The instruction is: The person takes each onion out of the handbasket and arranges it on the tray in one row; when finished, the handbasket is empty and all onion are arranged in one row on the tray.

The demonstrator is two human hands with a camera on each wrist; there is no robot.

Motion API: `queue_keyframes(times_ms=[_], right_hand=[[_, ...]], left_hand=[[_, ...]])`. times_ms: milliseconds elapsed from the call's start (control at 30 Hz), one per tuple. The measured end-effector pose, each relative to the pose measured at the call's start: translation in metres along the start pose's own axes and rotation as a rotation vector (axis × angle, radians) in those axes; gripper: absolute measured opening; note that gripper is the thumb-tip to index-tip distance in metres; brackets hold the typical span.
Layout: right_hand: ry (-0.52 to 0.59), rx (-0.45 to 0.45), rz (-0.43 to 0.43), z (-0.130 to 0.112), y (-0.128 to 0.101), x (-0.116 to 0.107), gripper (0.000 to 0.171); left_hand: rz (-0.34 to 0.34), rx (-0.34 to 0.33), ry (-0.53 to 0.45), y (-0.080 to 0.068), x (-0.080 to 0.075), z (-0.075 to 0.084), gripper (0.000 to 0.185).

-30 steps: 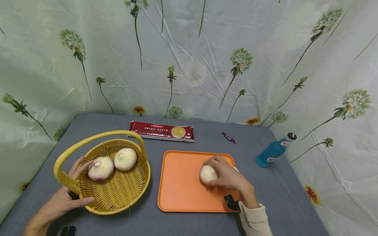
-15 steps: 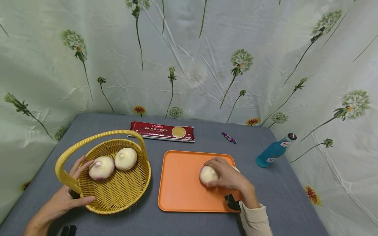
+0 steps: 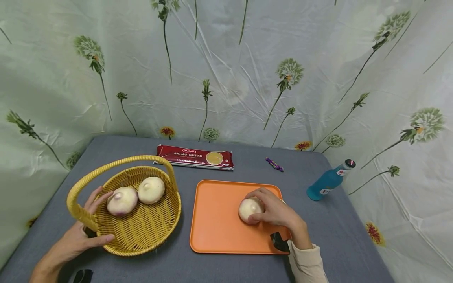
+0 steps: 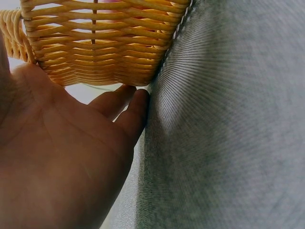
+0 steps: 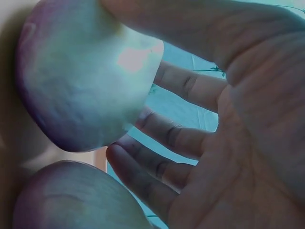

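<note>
My left hand holds the yellow wicker basket at its left side, thumb on the near rim. In the left wrist view, two fingers lie along the outside of its wall, close over the cloth. Inside the basket sit two turnips, a purple-tinged turnip and a paler turnip. Over the orange tray, my right hand grips a white turnip between thumb and fingers. Another turnip lies beside it, mostly hidden by the hand in the head view.
A red spaghetti pack lies behind the basket and tray. Farther right are a purple-wrapped candy and a blue bottle near the right table edge. A flowered curtain hangs behind the grey-clothed table.
The turnip in my right hand has tipped slightly, showing more of its top, and the right hand has shifted a little to the right. My left hand stays at the basket.
</note>
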State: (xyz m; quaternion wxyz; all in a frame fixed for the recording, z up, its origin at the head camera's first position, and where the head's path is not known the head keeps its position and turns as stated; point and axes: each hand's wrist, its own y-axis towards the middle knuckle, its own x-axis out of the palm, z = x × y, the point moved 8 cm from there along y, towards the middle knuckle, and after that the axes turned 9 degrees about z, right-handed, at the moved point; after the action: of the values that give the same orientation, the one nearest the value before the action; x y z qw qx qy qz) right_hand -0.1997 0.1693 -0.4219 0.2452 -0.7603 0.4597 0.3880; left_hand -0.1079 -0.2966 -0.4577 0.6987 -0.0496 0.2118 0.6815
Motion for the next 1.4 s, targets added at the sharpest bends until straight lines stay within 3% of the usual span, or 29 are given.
queue_keyframes(times_ms=[533, 1033, 1400], right_hand=[[-0.006, 0.006, -0.018, 0.001, -0.001, -0.001, 0.052], [-0.019, -0.010, 0.022, -0.007, -0.001, -0.006, 0.053], [-0.013, -0.069, 0.033, -0.031, 0.001, -0.007, 0.050]], left_hand=[[0.009, 0.024, -0.006, -0.004, -0.001, 0.000, 0.103], [0.017, 0.037, 0.011, -0.003, -0.004, 0.000, 0.103], [0.025, 0.068, 0.012, 0.000, -0.003, 0.000, 0.104]])
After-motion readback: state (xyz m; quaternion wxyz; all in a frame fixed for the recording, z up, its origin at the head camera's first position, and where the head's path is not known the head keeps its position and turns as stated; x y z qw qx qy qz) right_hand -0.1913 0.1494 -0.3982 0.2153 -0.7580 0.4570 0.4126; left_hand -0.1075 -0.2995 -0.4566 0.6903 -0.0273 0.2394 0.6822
